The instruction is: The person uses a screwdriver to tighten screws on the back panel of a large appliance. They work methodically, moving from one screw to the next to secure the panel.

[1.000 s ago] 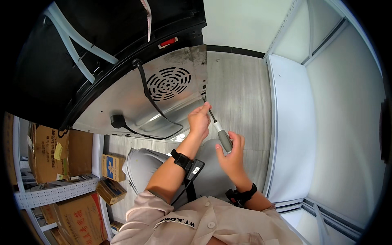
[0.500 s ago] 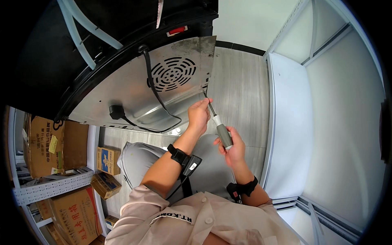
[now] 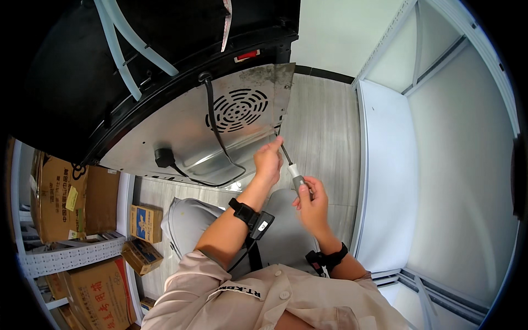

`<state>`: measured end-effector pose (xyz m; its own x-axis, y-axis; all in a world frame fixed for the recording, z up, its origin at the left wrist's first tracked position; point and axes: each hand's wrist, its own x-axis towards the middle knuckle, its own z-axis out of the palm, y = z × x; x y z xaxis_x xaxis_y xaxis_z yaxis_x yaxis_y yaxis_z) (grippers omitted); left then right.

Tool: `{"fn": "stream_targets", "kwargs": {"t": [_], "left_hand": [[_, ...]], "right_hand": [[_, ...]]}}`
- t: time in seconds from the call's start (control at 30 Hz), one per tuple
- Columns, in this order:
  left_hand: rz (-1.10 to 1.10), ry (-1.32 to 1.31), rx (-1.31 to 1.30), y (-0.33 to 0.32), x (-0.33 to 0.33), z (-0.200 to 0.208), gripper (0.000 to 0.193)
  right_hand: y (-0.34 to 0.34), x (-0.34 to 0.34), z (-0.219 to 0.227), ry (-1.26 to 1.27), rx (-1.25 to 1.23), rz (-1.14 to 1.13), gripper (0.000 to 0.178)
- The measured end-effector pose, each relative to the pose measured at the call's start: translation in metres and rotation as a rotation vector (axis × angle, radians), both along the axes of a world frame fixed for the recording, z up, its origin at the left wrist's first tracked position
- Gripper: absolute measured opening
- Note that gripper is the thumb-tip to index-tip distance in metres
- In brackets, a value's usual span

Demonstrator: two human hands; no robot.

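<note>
In my right hand [image 3: 312, 204] is a screwdriver [image 3: 298, 179] with a grey and white handle; the fingers are closed round the handle. Its thin shaft slants up and left to the right edge of a bare metal panel [image 3: 181, 135]. My left hand [image 3: 268, 163] pinches the shaft close to the tip, against the panel. Fingertips hide the tip, and I cannot see a screw there. Slots in rings form a round vent [image 3: 237, 111] in the panel. A black power cord [image 3: 213, 113] hangs across it, ending in a black plug [image 3: 164, 158].
Above the panel stands a black appliance body [image 3: 66, 71] with pale hoses [image 3: 118, 49] and a red switch [image 3: 247, 55]. Cardboard boxes fill a white shelf [image 3: 71, 250] on the left; small boxes [image 3: 146, 223] stand beside it. A white shelf board [image 3: 388, 176] runs along the right.
My right hand has turned over and its loose fingers have closed round the handle. The left hand keeps its place by the panel edge. The whole view has shifted slightly.
</note>
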<state>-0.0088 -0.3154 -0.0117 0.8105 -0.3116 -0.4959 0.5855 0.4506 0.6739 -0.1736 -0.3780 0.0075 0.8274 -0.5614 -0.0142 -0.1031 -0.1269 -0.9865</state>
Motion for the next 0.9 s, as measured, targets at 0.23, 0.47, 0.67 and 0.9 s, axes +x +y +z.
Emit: {"fn": "stream_targets", "kwargs": {"t": [0.23,0.47,0.67,0.9], "left_hand": [[-0.088,0.066,-0.134,0.007,0.01,0.007,0.022],[-0.077,0.114,-0.212,0.002,0.014,0.004,0.02],[-0.007,0.154,-0.219,-0.003,0.012,0.003,0.018],[0.012,0.153,-0.188,-0.005,0.011,0.006,0.016]], "right_hand": [[-0.011,0.006,0.02,0.135,1.018,0.068,0.034],[-0.008,0.006,0.023,0.139,1.065,0.081,0.028],[0.006,0.0,-0.002,0.001,-0.143,-0.018,0.039],[0.002,-0.012,-0.005,0.012,0.131,0.059,0.028]]}}
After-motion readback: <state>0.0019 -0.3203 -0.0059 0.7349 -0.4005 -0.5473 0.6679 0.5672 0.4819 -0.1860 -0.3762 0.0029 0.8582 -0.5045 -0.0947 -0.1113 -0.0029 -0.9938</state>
